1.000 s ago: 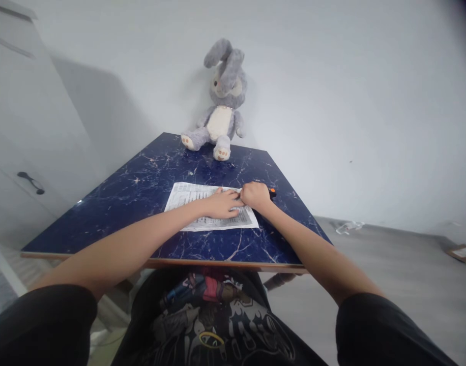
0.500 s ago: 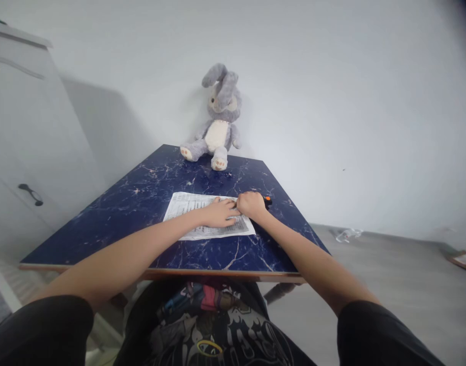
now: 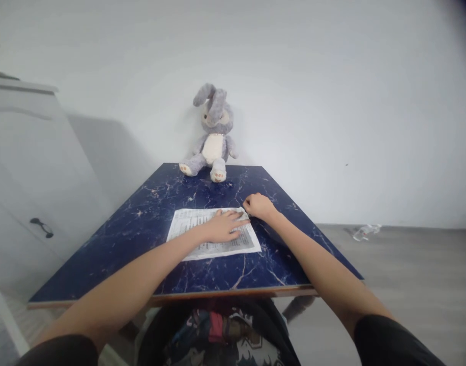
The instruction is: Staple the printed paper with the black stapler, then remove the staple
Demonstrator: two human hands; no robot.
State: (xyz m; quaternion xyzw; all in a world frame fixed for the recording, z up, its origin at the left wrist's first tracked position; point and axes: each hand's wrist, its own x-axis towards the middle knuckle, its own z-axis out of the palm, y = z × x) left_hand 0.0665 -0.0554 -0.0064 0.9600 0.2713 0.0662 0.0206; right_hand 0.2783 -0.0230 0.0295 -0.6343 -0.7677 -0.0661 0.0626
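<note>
A printed sheet of paper (image 3: 179, 226) lies on the blue marble-patterned table (image 3: 134, 244). Flat across its right part rests my left hand (image 3: 223, 226), fingers spread and pressing on the page. My right hand (image 3: 259, 207) is curled closed just past the sheet's far right corner, close to my left fingertips. Whatever may be inside its fingers is hidden from this angle.
A grey plush rabbit (image 3: 216, 137) sits at the table's far edge against the wall. To the left stands a white cabinet (image 3: 23, 168) with a dark handle. Clear crumpled plastic (image 3: 366, 232) lies on the floor at right.
My right hand has shifted slightly right, away from my left fingers and the sheet's corner. The black-and-orange item seen beside it before no longer shows. The camera view has tilted up.
</note>
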